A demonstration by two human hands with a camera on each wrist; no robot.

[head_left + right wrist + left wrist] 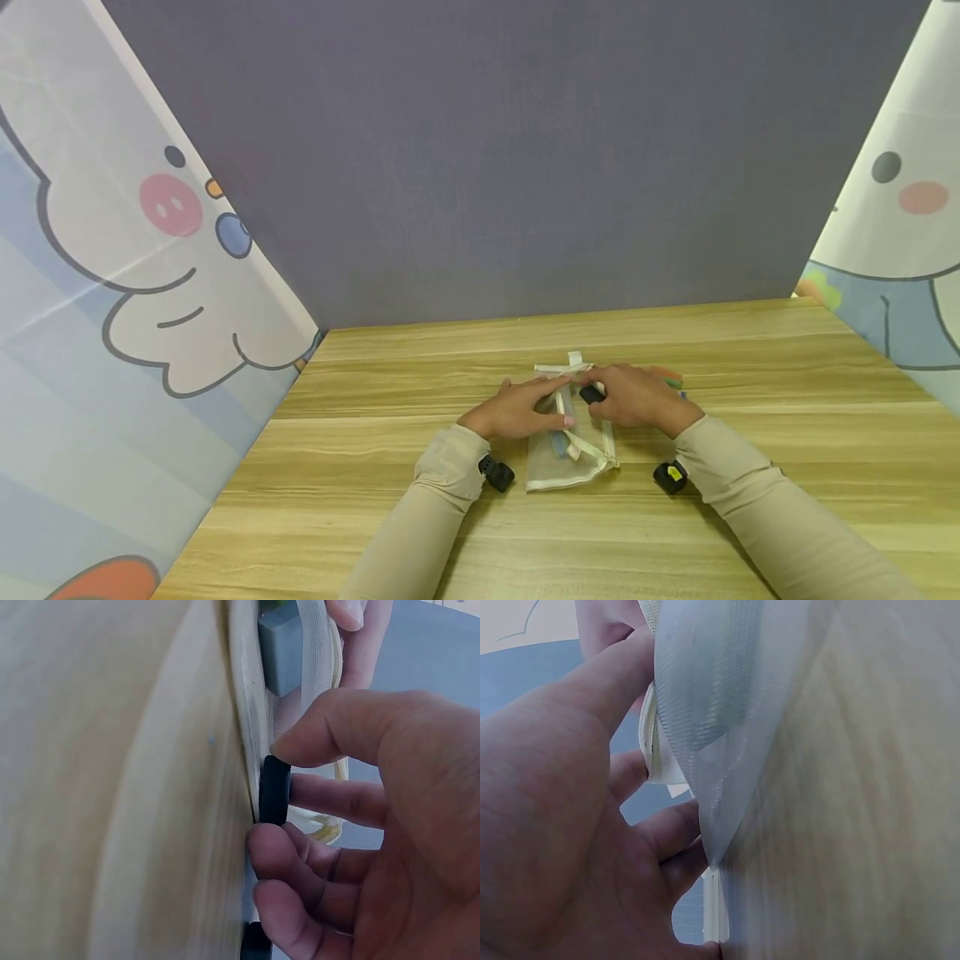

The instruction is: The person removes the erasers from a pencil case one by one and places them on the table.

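A white mesh zipper pouch [551,471] lies on the table with its zipper parted. My left hand [517,410] rests on its left side, thumb and index finger spread and fairly straight along the zipper edge [651,739]. Over the opening, my right hand [633,396] pinches a small black block [275,790] between thumb and fingers, against the pouch's edge. Within the pouch a grey-blue block [281,649] shows, and a pale-ended piece [573,451] lies near the zipper. Mesh and fingers partly hide the contents.
Beyond the right hand lie an orange and green piece [666,377] and a bit of something blue [683,395], partly covered by that hand. Another black piece [256,941] shows below the right fingers. A grey panel [525,167] stands behind the wooden table [337,467].
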